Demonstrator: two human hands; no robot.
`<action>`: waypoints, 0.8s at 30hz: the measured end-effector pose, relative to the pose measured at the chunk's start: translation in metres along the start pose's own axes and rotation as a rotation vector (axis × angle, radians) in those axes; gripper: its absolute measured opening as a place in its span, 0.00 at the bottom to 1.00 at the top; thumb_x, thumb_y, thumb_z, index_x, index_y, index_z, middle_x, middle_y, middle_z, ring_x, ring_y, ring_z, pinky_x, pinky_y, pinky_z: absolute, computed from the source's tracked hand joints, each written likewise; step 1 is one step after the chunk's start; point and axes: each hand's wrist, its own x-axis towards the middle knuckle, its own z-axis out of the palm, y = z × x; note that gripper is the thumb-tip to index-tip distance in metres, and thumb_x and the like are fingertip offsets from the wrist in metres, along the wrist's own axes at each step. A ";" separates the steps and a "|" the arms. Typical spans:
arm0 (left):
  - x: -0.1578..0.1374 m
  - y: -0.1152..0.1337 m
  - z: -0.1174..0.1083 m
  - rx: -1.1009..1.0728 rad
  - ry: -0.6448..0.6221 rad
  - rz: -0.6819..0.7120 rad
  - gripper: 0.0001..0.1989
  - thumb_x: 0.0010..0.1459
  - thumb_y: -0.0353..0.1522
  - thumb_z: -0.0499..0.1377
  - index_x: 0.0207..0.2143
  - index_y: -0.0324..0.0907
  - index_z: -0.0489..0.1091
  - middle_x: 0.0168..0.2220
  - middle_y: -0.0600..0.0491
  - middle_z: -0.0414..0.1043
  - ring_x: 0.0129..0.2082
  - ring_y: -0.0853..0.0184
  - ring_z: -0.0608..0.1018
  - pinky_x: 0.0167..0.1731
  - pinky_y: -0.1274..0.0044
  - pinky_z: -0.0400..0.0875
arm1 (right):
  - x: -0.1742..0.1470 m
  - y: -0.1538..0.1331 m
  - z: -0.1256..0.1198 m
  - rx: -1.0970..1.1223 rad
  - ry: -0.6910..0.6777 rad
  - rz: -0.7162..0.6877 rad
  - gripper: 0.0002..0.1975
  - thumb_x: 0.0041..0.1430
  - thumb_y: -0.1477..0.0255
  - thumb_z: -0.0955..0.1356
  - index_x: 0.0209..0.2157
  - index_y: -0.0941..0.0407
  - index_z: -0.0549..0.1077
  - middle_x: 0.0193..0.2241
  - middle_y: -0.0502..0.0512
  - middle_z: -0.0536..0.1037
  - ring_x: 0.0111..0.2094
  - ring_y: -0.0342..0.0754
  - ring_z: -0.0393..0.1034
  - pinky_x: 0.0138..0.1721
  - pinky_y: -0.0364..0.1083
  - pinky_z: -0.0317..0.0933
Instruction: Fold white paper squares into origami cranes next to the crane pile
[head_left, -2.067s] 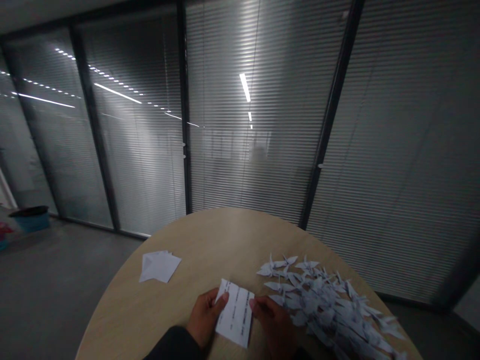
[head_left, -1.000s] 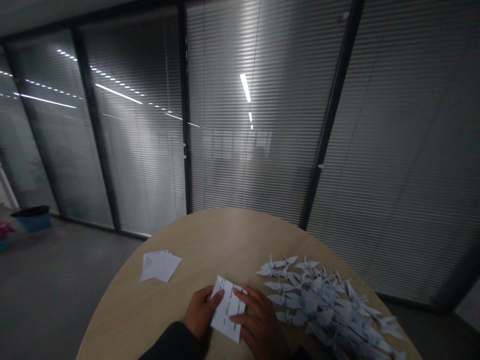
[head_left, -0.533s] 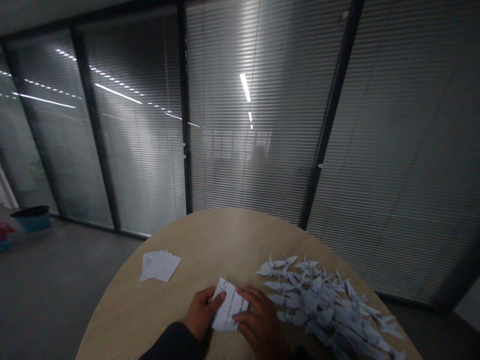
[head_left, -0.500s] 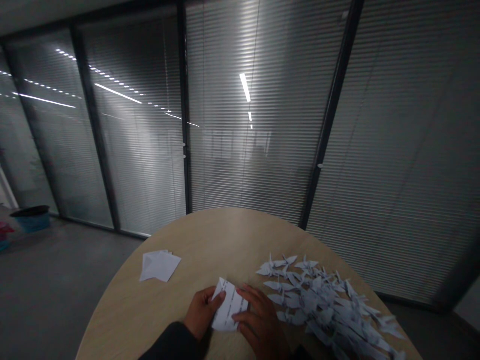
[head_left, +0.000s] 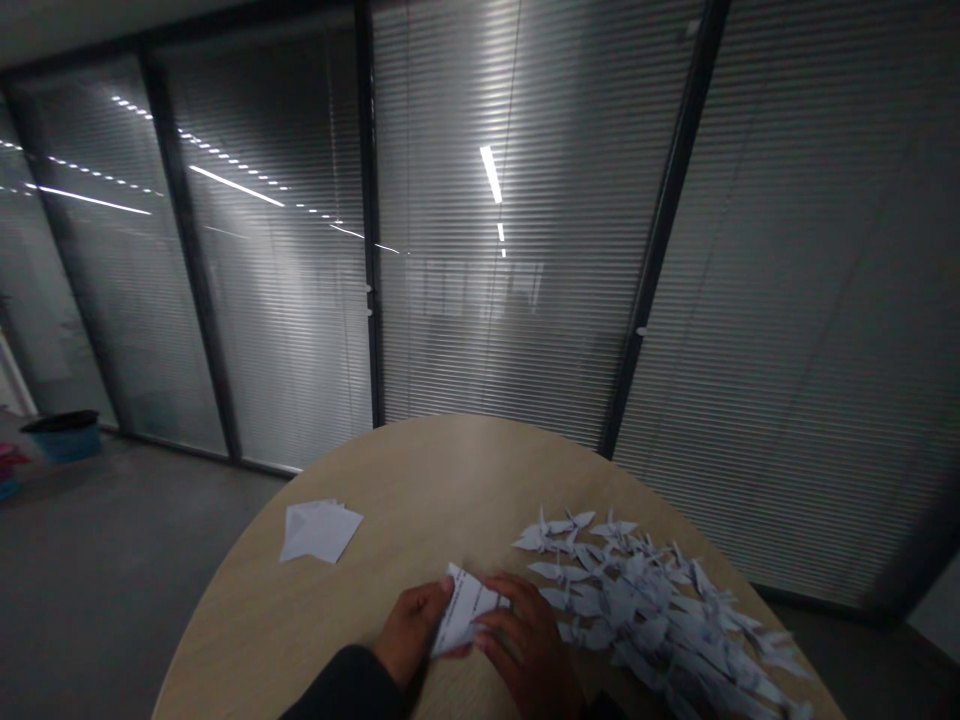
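Folding goes on under your hands: the printed sheet (head_left: 463,622), broad and flat two seconds ago, now shows smaller on the round table (head_left: 390,480); your left hand (head_left: 409,630) pinches its near edge, fingers together; your right hand (head_left: 525,645) presses it, fingers spread; the paper cranes (head_left: 645,600) lie just beside, so the crease looks about set.

Left hand (head_left: 411,632) curled, thumb up, dark sleeve at wrist, right hand (head_left: 525,645) close beside it, fingers spread flat, pressing down
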 end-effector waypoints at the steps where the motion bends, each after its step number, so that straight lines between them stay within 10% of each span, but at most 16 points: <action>1: -0.001 0.001 0.001 -0.013 0.000 -0.022 0.32 0.36 0.58 0.59 0.20 0.36 0.71 0.18 0.52 0.69 0.18 0.67 0.69 0.21 0.74 0.66 | 0.000 0.000 0.001 0.005 0.013 0.007 0.10 0.58 0.65 0.65 0.27 0.51 0.75 0.38 0.54 0.78 0.42 0.53 0.72 0.42 0.51 0.68; 24: -0.016 0.012 0.010 0.091 -0.179 -0.035 0.41 0.41 0.62 0.50 0.31 0.32 0.76 0.27 0.41 0.77 0.26 0.59 0.78 0.29 0.70 0.73 | 0.001 0.002 0.003 0.053 0.089 0.119 0.08 0.58 0.66 0.64 0.27 0.52 0.71 0.31 0.52 0.76 0.34 0.49 0.72 0.35 0.46 0.66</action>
